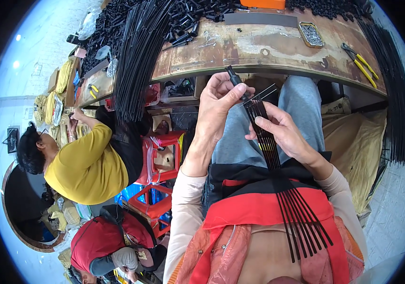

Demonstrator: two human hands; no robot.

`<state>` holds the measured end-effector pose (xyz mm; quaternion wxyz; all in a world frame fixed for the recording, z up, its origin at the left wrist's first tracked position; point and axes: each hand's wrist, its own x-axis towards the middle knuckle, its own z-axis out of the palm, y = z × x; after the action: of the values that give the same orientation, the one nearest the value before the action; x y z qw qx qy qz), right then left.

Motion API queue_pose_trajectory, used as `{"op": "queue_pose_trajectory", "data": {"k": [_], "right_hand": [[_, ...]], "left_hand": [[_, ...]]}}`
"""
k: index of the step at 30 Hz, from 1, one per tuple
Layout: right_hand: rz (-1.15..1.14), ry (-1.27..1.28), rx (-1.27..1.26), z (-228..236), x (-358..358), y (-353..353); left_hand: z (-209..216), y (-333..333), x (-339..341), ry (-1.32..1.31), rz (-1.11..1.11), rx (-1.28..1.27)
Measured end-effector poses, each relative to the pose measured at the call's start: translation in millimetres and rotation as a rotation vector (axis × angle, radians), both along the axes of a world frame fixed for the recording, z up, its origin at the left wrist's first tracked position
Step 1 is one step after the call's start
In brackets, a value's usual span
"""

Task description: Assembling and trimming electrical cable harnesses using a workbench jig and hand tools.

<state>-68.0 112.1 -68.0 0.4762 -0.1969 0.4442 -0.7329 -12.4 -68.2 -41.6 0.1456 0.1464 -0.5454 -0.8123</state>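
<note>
- As the head view shows, the person's left hand (217, 100) sits higher than the right, its forearm nearly upright.
- Its thumb and fingers pinch a black tubular piece (233, 77), which tilts at the upper end of the rods, near the workbench (240, 45) edge.
- The right hand (285, 132) slants in from the lower right, thumb and fingers closed narrowly on the thin black rods (271, 161).
- Below it, the rods spread over the red apron (240, 208).
</note>
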Motion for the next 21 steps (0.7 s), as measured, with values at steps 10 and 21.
{"op": "queue_pose_trajectory", "data": {"k": [10,21], "right_hand": [[-0.007,-0.009,-0.015,-3.0,-2.3,0.3],[0.0,0.025,-0.016,-3.6,-2.7,0.7]], "left_hand": [[5.4,9.9,-0.1,-0.057,-0.035,0.066],[-0.9,11.6,-4.0,-0.083,0.045,-0.099]]}}
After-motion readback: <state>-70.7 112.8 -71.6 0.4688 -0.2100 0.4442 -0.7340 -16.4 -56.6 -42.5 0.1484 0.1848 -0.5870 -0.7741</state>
